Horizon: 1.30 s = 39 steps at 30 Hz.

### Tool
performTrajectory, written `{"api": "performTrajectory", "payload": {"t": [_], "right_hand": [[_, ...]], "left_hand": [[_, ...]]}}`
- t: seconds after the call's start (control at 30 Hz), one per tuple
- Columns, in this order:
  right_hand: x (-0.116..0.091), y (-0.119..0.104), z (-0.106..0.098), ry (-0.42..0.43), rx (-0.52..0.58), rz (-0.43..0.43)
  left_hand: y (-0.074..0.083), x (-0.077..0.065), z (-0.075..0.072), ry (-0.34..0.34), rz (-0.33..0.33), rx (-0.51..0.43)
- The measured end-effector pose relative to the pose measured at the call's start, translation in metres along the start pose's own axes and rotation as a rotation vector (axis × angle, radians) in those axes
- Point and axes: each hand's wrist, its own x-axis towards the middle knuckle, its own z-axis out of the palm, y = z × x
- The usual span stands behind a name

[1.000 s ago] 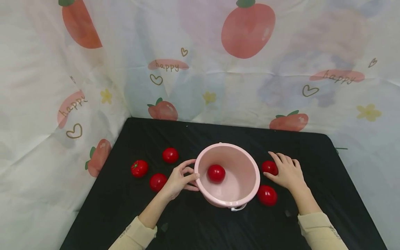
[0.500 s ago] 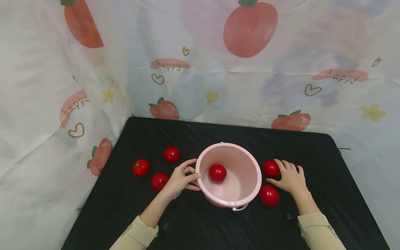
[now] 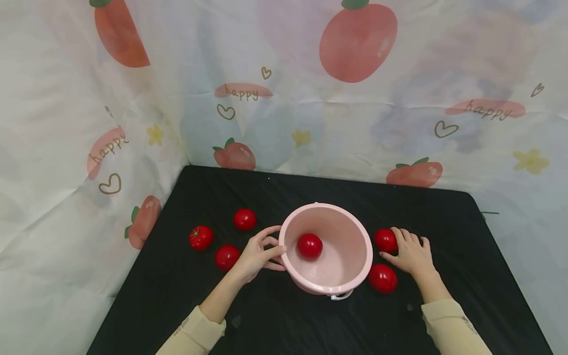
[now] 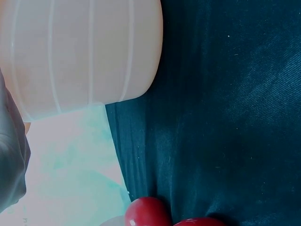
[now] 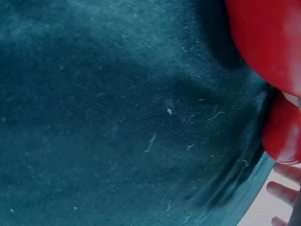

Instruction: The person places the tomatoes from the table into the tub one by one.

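Right hand [image 3: 413, 253] has drawn back slightly rightward since second ago. Left to right: stemmed tomato [image 3: 201, 240], near-left tomato [image 3: 228, 258], far-left tomato [image 3: 244, 220]; left hand [image 3: 259, 255] pinching rim of pink bucket [image 3: 348, 239], middle tomato [image 3: 309, 246] inside; near-right tomato [image 3: 383, 279] just beside bucket; far-right tomato [image 3: 384, 240] between right hand's spread thumb and fingers, gripped or merely touched, cannot tell. Black cloth [image 3: 301, 325] beneath.
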Motion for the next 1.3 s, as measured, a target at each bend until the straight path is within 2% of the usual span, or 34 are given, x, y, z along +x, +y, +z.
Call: {"api": "performTrajectory", "payload": {"t": [0.13, 0.27, 0.6, 0.83, 0.93, 1.1, 1.3], "right_hand": [[0.001, 0.000, -0.002, 0.013, -0.021, -0.017], [0.002, -0.003, -0.015, 0.050, -0.049, -0.053], [0.004, -0.022, -0.078, 0.202, -0.156, -0.182], [-0.002, -0.049, -0.120, 0.296, -0.189, -0.263], [-0.004, -0.063, -0.132, 0.342, -0.198, -0.331], [-0.007, -0.089, -0.138, 0.391, -0.226, -0.473], [-0.005, -0.120, -0.126, 0.366, -0.237, -0.613]], "left_hand": [[-0.001, 0.001, 0.000, -0.002, 0.004, 0.002], [-0.002, 0.001, 0.000, 0.003, 0.005, 0.003], [-0.002, 0.001, 0.001, 0.002, 0.005, 0.002], [-0.002, 0.001, 0.001, 0.004, -0.004, 0.009], [-0.002, 0.001, 0.000, 0.008, -0.004, 0.016], [-0.003, 0.002, 0.000, 0.014, -0.002, 0.023], [-0.002, 0.001, 0.000, 0.008, 0.004, 0.016]]}}
